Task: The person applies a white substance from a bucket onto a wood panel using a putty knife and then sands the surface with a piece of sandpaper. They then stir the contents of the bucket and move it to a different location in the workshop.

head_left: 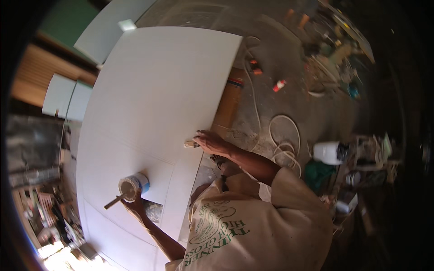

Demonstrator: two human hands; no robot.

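A large white panel (153, 86) lies in front of me. My left hand (134, 207) grips a paint can (143, 181) at its near side, over the panel's near left part. A flat wooden stick (113, 201) leans out over the can's rim, close to my fingers. The can's opening shows a greyish-white coating inside. My right hand (210, 142) is closed on a paintbrush (190, 144) near the panel's right edge. The brush's pale bristles point left and appear to touch the white surface. Part of its handle is hidden by my fingers.
A rectangular cut-out (153, 211) opens in the panel beside my left forearm. Smaller white panels (68, 97) stand off to the left. On the floor to the right lie a coiled hose (285, 131), a red-and-white bottle (279, 86), a white container (326, 152) and clutter.
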